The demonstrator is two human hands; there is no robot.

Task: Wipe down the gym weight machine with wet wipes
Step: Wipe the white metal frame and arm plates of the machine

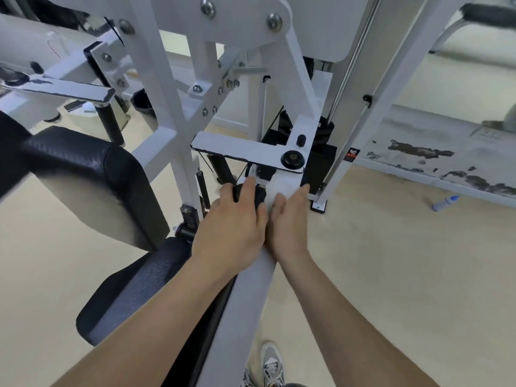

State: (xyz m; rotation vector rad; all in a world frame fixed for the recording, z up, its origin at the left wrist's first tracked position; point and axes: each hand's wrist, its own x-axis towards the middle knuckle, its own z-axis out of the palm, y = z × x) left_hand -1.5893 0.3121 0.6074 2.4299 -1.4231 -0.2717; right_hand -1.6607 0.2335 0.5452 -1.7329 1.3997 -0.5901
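A white steel weight machine [173, 88] fills the view, and one of its white bars [243, 303] runs from the bottom centre up to a flat bracket [245, 148]. My left hand [231, 227] lies on the bar's left side, fingers curled round a black knob [248, 192]. My right hand [289, 219] presses a white wet wipe [284, 184] flat against the bar's upper end, just under the bracket. The two hands touch side by side. Most of the wipe is hidden under my right palm.
Black padded seat cushions [92, 174] sit left of the bar. The black weight stack [321, 160] stands behind the bracket. A white-and-blue bottle [444, 203] lies on the beige floor at right, near a worn white base rail [435, 160]. My grey shoe [272, 364] shows below.
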